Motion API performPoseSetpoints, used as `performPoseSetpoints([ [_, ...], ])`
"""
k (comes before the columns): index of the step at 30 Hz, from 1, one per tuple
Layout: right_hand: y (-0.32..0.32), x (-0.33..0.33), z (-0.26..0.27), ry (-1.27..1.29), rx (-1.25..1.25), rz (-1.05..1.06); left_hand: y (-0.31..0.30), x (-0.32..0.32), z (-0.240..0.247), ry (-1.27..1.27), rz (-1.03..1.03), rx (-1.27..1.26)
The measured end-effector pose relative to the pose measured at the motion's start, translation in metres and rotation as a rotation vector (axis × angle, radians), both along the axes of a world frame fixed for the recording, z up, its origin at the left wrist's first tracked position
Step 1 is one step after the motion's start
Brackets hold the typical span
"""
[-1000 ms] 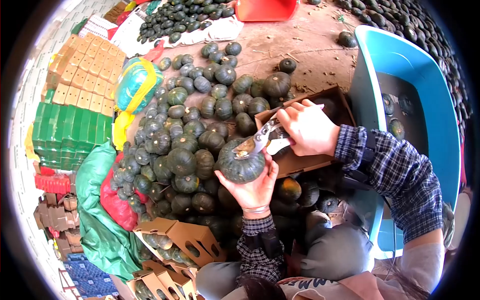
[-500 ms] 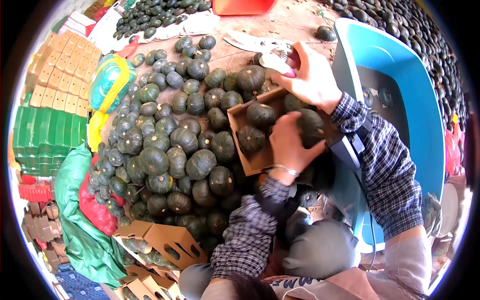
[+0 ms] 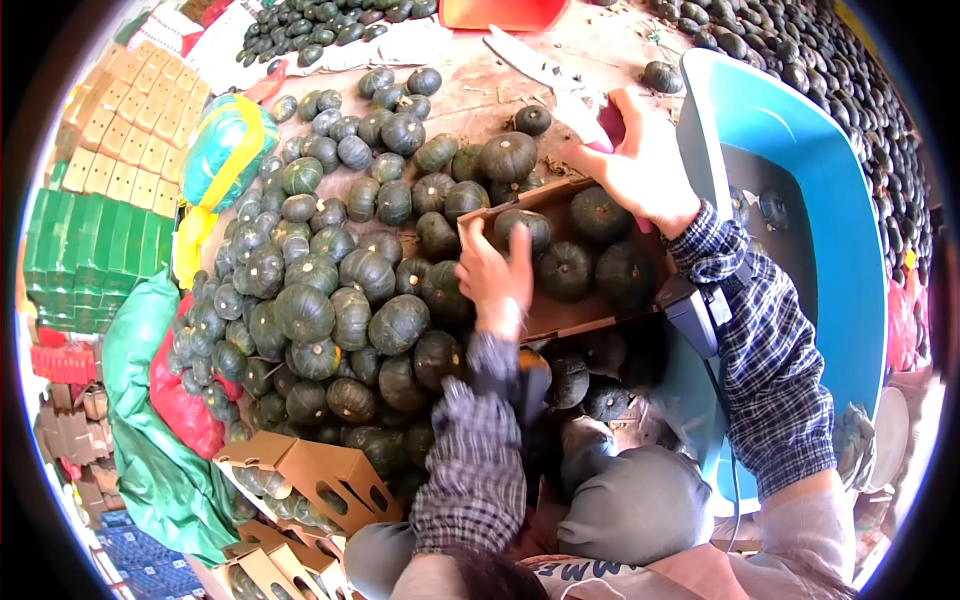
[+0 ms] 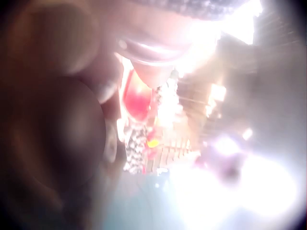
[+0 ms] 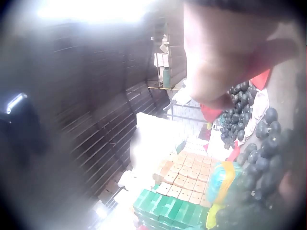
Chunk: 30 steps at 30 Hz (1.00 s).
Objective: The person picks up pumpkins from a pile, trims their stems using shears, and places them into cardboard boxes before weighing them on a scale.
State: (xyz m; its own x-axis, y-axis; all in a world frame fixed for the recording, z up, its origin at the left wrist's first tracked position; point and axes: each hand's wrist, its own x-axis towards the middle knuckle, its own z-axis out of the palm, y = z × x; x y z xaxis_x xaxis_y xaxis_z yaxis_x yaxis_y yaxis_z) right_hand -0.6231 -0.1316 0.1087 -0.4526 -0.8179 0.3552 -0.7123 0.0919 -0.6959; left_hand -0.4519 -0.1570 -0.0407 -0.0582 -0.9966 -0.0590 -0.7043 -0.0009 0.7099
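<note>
My right hand (image 3: 640,165) grips a pair of scissors (image 3: 525,58) with long metal blades and a pale and pink handle, pointing up and left in the head view. Below that hand is a shallow cardboard box (image 3: 560,328) holding several dark green kabocha squashes (image 3: 566,270). Over the box's left end my left hand (image 3: 495,280) is empty, thumb and fingers spread apart. A bracelet (image 4: 153,52) circles its wrist in the left wrist view, where glare and blur hide most else. The right wrist view shows part of the right hand (image 5: 225,57) but not the scissors.
A large heap of squashes (image 3: 305,312) lies left of the box. The blue tub (image 3: 700,110) stands close on the right, with several squashes inside. Slotted cartons (image 3: 325,465) sit in front, and stacked green boxes (image 3: 90,250) at far left.
The left hand held a squash under the scissors, then was on a squash in the box; now it has moved left, empty. The right hand has moved up and away, keeping the scissors.
</note>
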Motion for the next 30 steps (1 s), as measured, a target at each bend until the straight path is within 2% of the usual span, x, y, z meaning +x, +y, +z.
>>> performPoseSetpoints([
  [2, 0.001, 0.001, -0.002, 0.002, -0.012, 0.013, -0.049, -0.008, -0.011, -0.154, -0.04, 0.249],
  [4, -0.002, -0.001, -0.008, 0.02, -0.001, 0.02, -0.071, -0.018, -0.02, -0.337, -0.178, 0.354],
  [5, -0.002, 0.0, -0.005, 0.024, 0.037, 0.024, -0.076, -0.017, -0.03, -0.256, -0.168, 0.285],
  [6, -0.001, 0.0, -0.003, 0.025, 0.077, 0.028, -0.095, -0.009, -0.062, -0.093, -0.31, 0.353],
  [8, -0.001, -0.001, -0.005, 0.026, 0.074, 0.028, -0.093, 0.014, -0.072, 0.467, -0.54, 0.415],
  [10, -0.001, -0.003, -0.006, 0.036, 0.081, 0.04, -0.098, 0.03, -0.103, 0.132, -0.47, 0.208],
  [12, -0.001, -0.004, -0.013, 0.071, 0.068, 0.033, -0.065, 0.022, -0.056, 0.056, -0.468, -0.401],
  [13, -0.003, -0.007, -0.013, 0.12, 0.047, 0.033, -0.042, 0.017, -0.031, 0.358, -0.393, -0.323],
  [14, -0.004, -0.009, -0.013, 0.126, 0.046, 0.044, -0.011, 0.017, -0.015, 0.573, -0.36, -0.177],
  [15, -0.002, -0.01, -0.012, 0.13, 0.032, 0.043, 0.019, 0.025, -0.014, 0.845, -0.397, 0.24],
  [16, -0.001, -0.009, -0.011, 0.129, 0.02, 0.053, 0.046, 0.03, 0.008, 0.785, -0.422, 0.708],
  [17, -0.002, -0.01, -0.012, 0.151, 0.006, 0.047, 0.074, 0.031, -0.022, 1.12, -0.236, 1.366],
  [18, -0.001, -0.006, -0.006, 0.09, 0.042, 0.045, 0.094, 0.032, -0.023, 1.223, -0.149, 1.715],
  [19, 0.0, -0.007, -0.008, 0.108, 0.06, 0.044, 0.109, 0.029, -0.03, 1.46, 0.143, 1.824],
  [20, 0.0, -0.005, -0.012, 0.067, -0.058, 0.055, 0.121, 0.02, -0.046, 1.596, 0.453, 1.68],
  [21, -0.002, -0.008, -0.014, 0.134, 0.015, 0.012, 0.129, 0.012, -0.078, 1.66, 0.557, 1.436],
  [22, -0.002, -0.006, -0.016, 0.124, -0.071, 0.019, 0.13, 0.007, -0.091, 1.669, 0.527, 1.276],
  [24, -0.001, -0.005, -0.015, 0.116, 0.0, 0.021, 0.124, 0.001, -0.097, 1.83, 0.605, 1.156],
  [26, -0.002, -0.003, -0.013, 0.119, 0.068, 0.05, 0.118, -0.01, -0.112, 1.827, 0.71, 1.075],
  [28, -0.004, -0.009, -0.023, 0.194, 0.057, 0.042, 0.117, -0.019, -0.117, 1.905, 0.684, 1.079],
  [30, -0.004, -0.01, -0.024, 0.231, 0.093, 0.048, 0.11, -0.016, -0.104, 1.841, 0.609, 1.011],
])
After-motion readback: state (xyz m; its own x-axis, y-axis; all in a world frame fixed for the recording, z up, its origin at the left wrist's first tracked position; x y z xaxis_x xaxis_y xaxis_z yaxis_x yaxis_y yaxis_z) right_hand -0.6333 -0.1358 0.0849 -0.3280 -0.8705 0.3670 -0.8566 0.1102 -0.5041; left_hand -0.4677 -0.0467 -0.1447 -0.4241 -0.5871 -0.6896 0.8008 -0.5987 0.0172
